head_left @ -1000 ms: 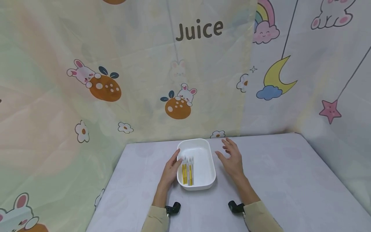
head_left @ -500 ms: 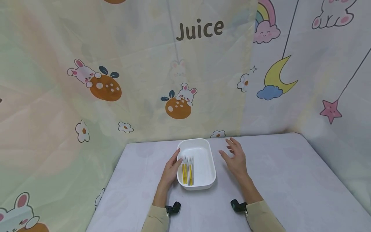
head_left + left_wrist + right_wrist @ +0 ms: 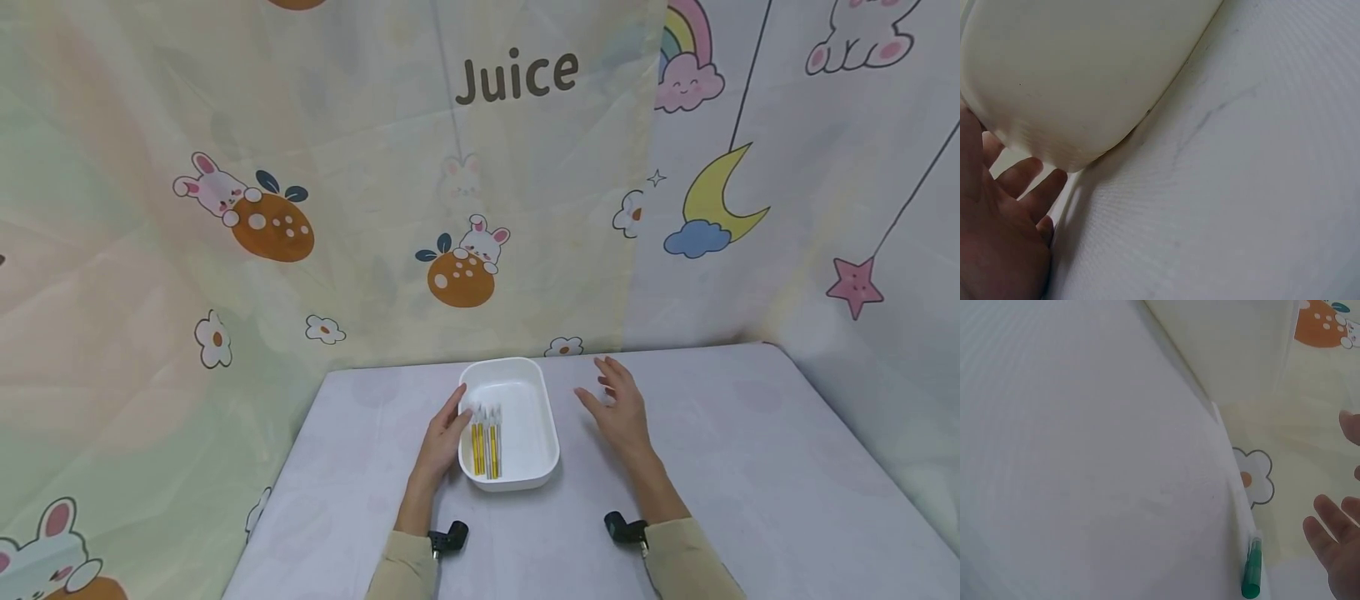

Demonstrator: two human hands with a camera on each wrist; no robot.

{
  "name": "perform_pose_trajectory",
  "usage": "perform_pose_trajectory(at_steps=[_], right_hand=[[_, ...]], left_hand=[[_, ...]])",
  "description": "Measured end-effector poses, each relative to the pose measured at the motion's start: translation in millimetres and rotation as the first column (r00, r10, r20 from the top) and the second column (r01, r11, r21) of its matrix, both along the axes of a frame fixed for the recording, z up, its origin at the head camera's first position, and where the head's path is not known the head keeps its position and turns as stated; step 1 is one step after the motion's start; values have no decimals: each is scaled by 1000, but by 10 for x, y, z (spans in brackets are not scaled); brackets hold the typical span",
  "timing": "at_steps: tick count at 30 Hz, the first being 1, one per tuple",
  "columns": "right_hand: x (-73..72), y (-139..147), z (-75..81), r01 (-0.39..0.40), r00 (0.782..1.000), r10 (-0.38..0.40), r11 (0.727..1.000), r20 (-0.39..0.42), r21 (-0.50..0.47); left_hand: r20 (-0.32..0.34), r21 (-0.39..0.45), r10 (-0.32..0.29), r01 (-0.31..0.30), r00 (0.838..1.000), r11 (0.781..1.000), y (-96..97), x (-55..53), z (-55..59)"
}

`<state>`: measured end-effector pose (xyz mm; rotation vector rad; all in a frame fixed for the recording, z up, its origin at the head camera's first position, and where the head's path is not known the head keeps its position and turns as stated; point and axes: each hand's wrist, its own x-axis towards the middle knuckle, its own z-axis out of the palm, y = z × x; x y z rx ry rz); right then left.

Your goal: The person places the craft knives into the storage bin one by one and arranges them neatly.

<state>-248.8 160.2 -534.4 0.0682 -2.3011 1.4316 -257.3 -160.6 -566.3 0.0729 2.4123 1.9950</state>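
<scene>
A white plastic tray (image 3: 528, 425) stands on the table, with several slim yellow and silver pens (image 3: 486, 450) lying side by side along its left part. Their upper ends look pale or clear. My left hand (image 3: 437, 450) holds the tray's left side, thumb over the rim and fingers along the outer wall; in the left wrist view the fingertips touch the tray's wall. Apart from the tray, to its right, my right hand (image 3: 621, 417) hovers with fingers loosely spread and nothing in it. The right wrist view has a green pen-like tube (image 3: 1252, 569) with a clear end near the table's edge.
A pale cloth covers the table (image 3: 750, 467). Behind it hangs a printed cloth backdrop (image 3: 360, 250) with cartoon rabbits, flowers and the word Juice. Black wrist cameras are strapped near both sleeves.
My right hand has drifted rightward, farther from the tray. The left hand, the tray and the pens stay where they were.
</scene>
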Motion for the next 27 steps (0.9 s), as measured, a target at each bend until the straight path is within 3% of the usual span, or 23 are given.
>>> perform_pose_trajectory(at_steps=[7,11,15,27], right_hand=[[25,95,11,15,996,-27,991,89,133],[32,137,30,8,980,-48,980,195,200],[35,154,33,-11,960,-49,976,274,216],[28,177,-22,-58,941,-18,975,338,215]], left_hand=[[5,4,7,-7,1000,1000,-1,-7,7],[4,-5,11,-11,1000,1000,-3,-2,10],[-1,-13,17,-17,1000,1000,-1,7,10],[-3,-10,21,-21,1000,1000,8,11,17]])
